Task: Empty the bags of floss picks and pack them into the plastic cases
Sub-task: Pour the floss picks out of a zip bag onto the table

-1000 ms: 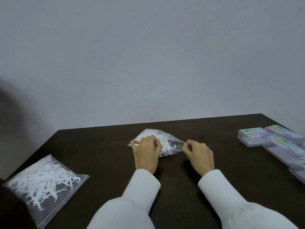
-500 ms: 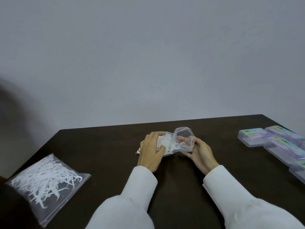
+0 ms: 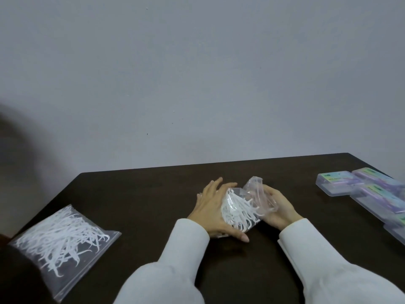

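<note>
Between hands: opened bag (image 3: 252, 200) of floss picks (image 3: 236, 211). Left hand (image 3: 213, 207) flat, fingers straight, cradling picks; right hand (image 3: 276, 207) grips bag mouth, likely to tip contents out. Cases (image 3: 333, 183) well right, unfilled.

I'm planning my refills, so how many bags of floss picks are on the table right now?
2. One sealed bag lies flat at the table's near left corner. One opened bag is held at the centre between the left hand and right hand.
</note>
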### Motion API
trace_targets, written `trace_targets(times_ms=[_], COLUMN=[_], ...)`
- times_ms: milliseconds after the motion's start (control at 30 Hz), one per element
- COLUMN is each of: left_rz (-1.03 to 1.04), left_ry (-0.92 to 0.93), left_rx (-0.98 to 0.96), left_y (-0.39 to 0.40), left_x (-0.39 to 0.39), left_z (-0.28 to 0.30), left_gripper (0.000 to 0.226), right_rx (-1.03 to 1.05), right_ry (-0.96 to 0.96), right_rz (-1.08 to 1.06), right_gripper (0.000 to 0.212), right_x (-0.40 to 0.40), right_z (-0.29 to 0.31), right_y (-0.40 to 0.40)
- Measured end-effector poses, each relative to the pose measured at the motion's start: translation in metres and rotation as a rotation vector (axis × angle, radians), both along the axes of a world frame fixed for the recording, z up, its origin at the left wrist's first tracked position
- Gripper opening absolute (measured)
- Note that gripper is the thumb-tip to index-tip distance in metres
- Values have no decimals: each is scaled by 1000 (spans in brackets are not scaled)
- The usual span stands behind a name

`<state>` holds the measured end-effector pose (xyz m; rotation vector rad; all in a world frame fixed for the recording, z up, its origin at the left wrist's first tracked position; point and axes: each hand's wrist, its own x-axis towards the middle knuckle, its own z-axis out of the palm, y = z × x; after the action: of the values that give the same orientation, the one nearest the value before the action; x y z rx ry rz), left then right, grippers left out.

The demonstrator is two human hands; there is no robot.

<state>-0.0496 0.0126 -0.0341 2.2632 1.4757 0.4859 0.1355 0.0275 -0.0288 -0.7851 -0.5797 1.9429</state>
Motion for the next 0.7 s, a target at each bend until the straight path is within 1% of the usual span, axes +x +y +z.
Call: trace_targets(times_ms=[100, 200, 300, 400, 467, 567, 633, 700], left_rz=[54, 179, 347, 467, 447, 328, 316, 359], left_ry=[80, 171, 235, 189, 170, 170, 123, 190], left_rx=[29, 184, 328, 399, 368, 297, 307, 368], left_y=[0, 4, 6, 6, 6, 5, 6, 8], left_x=[0, -2, -6, -9, -10, -13, -15, -16], left_z=[1, 0, -2, -2, -3, -3, -2, 1], left_gripper=[103, 92, 93, 94, 101, 113, 112, 104], right_rx=[35, 76, 161, 258, 295, 343, 361, 382], right_ry=[-36, -26, -88, -186, -249, -333, -354, -388], right_rz=[-32, -105, -69, 9, 0, -82, -122, -150], right_gripper=[22, 32, 40, 43, 39, 29, 26, 25], right_x=[-4, -2, 1, -2, -6, -7, -6, -5], right_z=[0, -3, -7, -8, -8, -7, -7, -6], right_y=[1, 6, 11, 10, 8, 7, 7, 7])
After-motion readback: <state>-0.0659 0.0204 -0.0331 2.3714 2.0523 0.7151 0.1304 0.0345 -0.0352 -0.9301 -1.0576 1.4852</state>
